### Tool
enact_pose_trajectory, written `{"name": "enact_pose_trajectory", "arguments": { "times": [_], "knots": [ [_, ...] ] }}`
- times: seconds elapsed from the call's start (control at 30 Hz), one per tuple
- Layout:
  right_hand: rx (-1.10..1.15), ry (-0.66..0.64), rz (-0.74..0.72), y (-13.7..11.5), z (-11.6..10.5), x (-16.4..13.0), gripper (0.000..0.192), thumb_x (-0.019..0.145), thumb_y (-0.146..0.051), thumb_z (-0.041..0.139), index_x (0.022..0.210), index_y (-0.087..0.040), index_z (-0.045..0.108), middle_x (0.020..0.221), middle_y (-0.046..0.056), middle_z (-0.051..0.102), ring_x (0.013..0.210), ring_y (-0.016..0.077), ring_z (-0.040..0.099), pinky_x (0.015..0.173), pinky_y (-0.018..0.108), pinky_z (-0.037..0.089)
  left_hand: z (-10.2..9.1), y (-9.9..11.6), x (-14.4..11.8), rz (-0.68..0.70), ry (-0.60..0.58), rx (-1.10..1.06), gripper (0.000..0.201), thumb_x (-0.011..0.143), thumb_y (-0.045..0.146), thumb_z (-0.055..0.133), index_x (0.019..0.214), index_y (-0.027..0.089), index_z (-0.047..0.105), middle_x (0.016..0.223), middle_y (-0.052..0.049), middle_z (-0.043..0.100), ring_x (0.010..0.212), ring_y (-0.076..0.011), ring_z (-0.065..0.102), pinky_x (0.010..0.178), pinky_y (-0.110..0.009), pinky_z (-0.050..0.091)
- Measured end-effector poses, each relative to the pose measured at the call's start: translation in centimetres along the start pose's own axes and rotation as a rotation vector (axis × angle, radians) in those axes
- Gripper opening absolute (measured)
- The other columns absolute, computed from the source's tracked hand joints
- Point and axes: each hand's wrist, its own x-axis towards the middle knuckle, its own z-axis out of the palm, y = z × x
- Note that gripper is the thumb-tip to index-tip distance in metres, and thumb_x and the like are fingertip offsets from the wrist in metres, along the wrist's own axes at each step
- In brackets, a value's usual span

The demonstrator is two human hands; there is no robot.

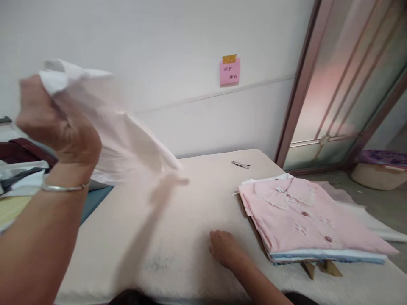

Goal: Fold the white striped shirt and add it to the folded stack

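Observation:
My left hand, with a thin silver bangle at the wrist, is raised at the upper left and grips a white garment, which trails blurred down toward the padded table. My right hand rests fingers-down on the table's cream cover, holding nothing, just left of a stack of folded shirts. A pink buttoned shirt lies on top of that stack, with light blue and white ones under it, and cardboard pieces poke out below.
A small dark clip lies near the table's far edge. A pink sticky note hangs on the white wall. A sliding glass door stands at right, a basin on the floor beyond. Clutter sits at far left.

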Motion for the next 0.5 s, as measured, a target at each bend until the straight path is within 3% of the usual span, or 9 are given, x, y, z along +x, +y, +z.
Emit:
{"name": "enact_pose_trajectory", "arguments": {
  "times": [0.03, 0.1, 0.2, 0.33, 0.43, 0.5],
  "knots": [
    [-0.007, 0.001, -0.001, -0.2, 0.0, 0.0, 0.031, 0.091, -0.023, 0.059, 0.116, -0.009, 0.071, 0.114, 0.022, 0.072, 0.11, 0.0332, 0.069, 0.09, 0.041, 0.053, -0.6, -0.2, -1.7, 0.052, -0.011, 0.036, 0.052, 0.108, 0.036, 0.026, 0.125, 0.0, 0.059, 0.113, -0.016, 0.064, 0.111, -0.0256, 0.06, 0.098, -0.04, 0.041],
    [-0.009, 0.011, -0.008, -0.4, 0.1, 0.0, 0.031, 0.092, -0.022, 0.059, 0.117, -0.009, 0.07, 0.114, 0.022, 0.072, 0.11, 0.0335, 0.069, 0.09, 0.041, 0.053, -1.7, -1.3, -7.3, 0.068, -0.217, 0.154, 0.053, 0.105, 0.037, 0.029, 0.127, 0.001, 0.062, 0.113, -0.021, 0.066, 0.11, -0.0309, 0.061, 0.096, -0.044, 0.044],
    [-0.007, 0.016, -0.021, -0.4, 0.3, -0.1, 0.03, 0.092, -0.02, 0.057, 0.115, -0.008, 0.071, 0.112, 0.021, 0.072, 0.109, 0.0343, 0.069, 0.089, 0.042, 0.053, -3.7, -4.9, -18.7, 0.079, -0.776, 0.333, 0.05, 0.103, 0.041, 0.033, 0.123, 0.011, 0.067, 0.097, -0.019, 0.069, 0.092, -0.0332, 0.066, 0.081, -0.044, 0.048],
    [-0.002, 0.009, -0.019, -0.2, 0.7, 0.1, 0.029, 0.091, -0.02, 0.057, 0.114, -0.008, 0.071, 0.111, 0.021, 0.073, 0.108, 0.0332, 0.07, 0.088, 0.04, 0.052, -7.7, -11.9, -31.7, -0.049, -1.44, 0.496, 0.047, 0.101, 0.024, 0.024, 0.116, 0.017, 0.069, 0.098, -0.017, 0.072, 0.083, -0.0345, 0.07, 0.07, -0.042, 0.047],
    [-0.003, 0.011, -0.016, -0.1, 1.4, 0.5, 0.028, 0.092, -0.019, 0.056, 0.113, -0.01, 0.071, 0.11, 0.021, 0.073, 0.107, 0.0312, 0.07, 0.087, 0.038, 0.051, -10.6, -16.0, -36.8, -0.173, -1.65, 0.5, 0.041, 0.098, 0.021, 0.03, 0.111, 0.017, 0.068, 0.105, -0.018, 0.072, 0.091, -0.0353, 0.07, 0.075, -0.043, 0.047],
    [-0.008, 0.019, -0.015, 0.0, 2.0, 0.9, 0.027, 0.092, -0.019, 0.055, 0.111, -0.011, 0.072, 0.109, 0.021, 0.073, 0.106, 0.0302, 0.071, 0.086, 0.036, 0.05, -11.7, -17.6, -37.9, -0.254, -1.646, 0.517, 0.035, 0.097, 0.027, 0.035, 0.108, 0.018, 0.067, 0.107, -0.017, 0.072, 0.095, -0.0355, 0.069, 0.077, -0.042, 0.048]
  ]
}}
